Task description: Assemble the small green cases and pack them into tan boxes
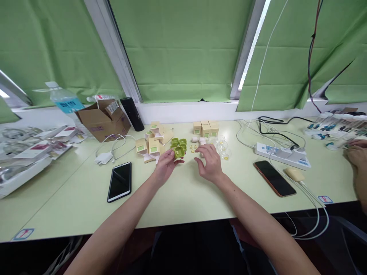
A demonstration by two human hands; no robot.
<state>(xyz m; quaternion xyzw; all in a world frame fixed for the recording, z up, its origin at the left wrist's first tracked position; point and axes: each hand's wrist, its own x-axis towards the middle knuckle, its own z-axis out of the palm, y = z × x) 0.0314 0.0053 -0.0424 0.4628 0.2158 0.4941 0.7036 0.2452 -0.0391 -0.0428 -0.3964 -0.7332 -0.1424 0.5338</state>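
Left hand [166,163]: fingers closed round a small green plastic case [179,152], held just above the tabletop [183,198]; case has rounded corners and a paler rectangular face turned toward the camera. Contents, if any, cannot be made out.

Right hand [210,163]: palm down, fingers loosely spread, holding nothing; fingertips at or just over small yellow squares [193,148] lying on the tabletop. Contact not certain.

Just behind the held case: a cluster of more green cases [178,142]. Left of these, a loose heap of small tan cartons [151,143], some open, with green panels. Behind the right hand, tan cartons in a tidy row [205,128]; beside them clear plastic cups [223,147], which look empty.

Further out: black phone [119,181] to the left, brown-edged phone [274,178] to the right, white power strip [282,156] with cables. Open cardboard box [101,119] and black tumbler [132,113] at the back left; box contents hidden. Another person's hand [355,152] at the far right edge.
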